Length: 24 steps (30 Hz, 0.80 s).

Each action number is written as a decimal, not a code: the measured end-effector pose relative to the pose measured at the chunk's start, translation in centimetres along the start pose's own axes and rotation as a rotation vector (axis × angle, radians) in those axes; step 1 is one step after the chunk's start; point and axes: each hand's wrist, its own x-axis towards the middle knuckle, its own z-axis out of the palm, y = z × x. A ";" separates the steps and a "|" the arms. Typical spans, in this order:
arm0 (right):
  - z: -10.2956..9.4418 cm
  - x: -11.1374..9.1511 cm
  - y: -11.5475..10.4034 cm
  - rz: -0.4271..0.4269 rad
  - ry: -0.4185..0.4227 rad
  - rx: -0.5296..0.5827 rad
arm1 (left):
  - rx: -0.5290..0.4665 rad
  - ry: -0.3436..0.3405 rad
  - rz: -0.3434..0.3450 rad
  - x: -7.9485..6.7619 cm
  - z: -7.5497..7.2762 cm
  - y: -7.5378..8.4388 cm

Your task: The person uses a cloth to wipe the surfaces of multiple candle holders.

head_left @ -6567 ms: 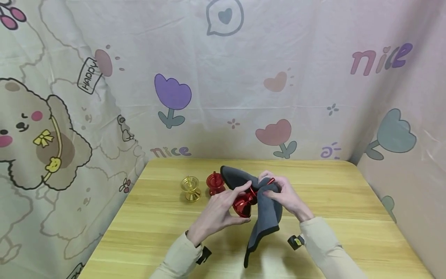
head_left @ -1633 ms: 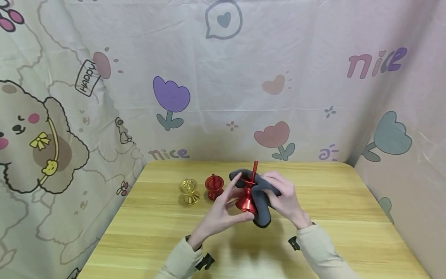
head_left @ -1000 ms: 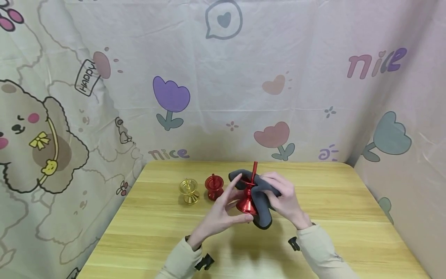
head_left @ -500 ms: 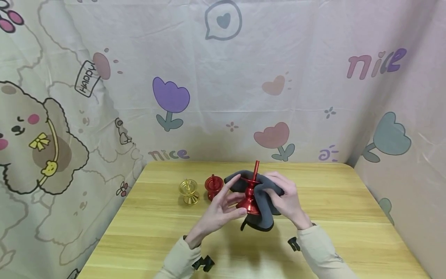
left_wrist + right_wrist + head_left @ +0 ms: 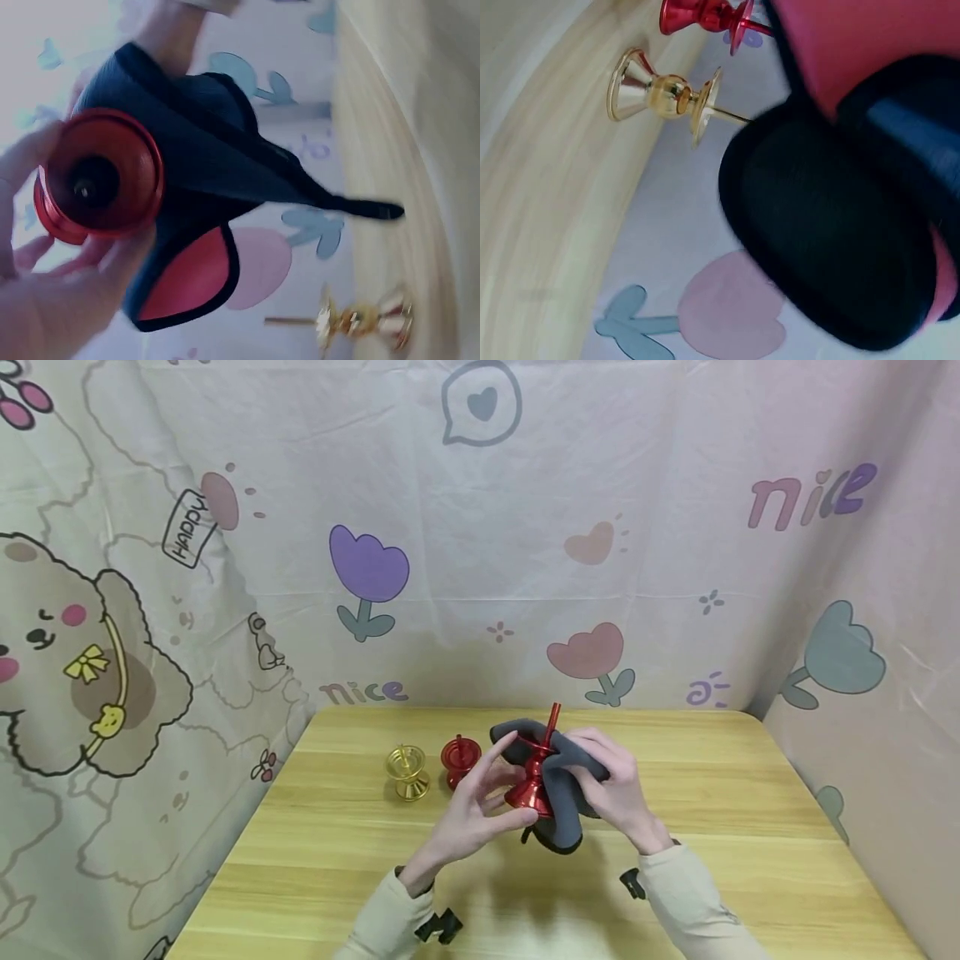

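Gleaming right of centre in the lower half of the head view, a red candle holder (image 5: 529,797) of shiny, metal-like finish, with flared base, rounded stem and thin, slightly tilted rod, is grasped above the table by the left hand (image 5: 467,820). A soft grey cloth (image 5: 564,810) bound in black (a pink reverse is shown in both wrist views) is pinched by the right hand (image 5: 618,783) and bunched against the holder's right side, which is partly covered. Farther left, a polished gold holder (image 5: 411,783) and a second red holder (image 5: 460,755) are stood upright on the wood-grained table (image 5: 315,868); the latter's base is partly hidden by the left hand. In the right wrist view, much of the right half is blocked by cloth. Flower-printed fabric (image 5: 465,568) is hung behind.
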 end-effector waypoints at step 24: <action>0.2 0.2 0.0 -0.098 0.022 -0.034 | -0.026 -0.033 -0.088 0.2 0.1 0.7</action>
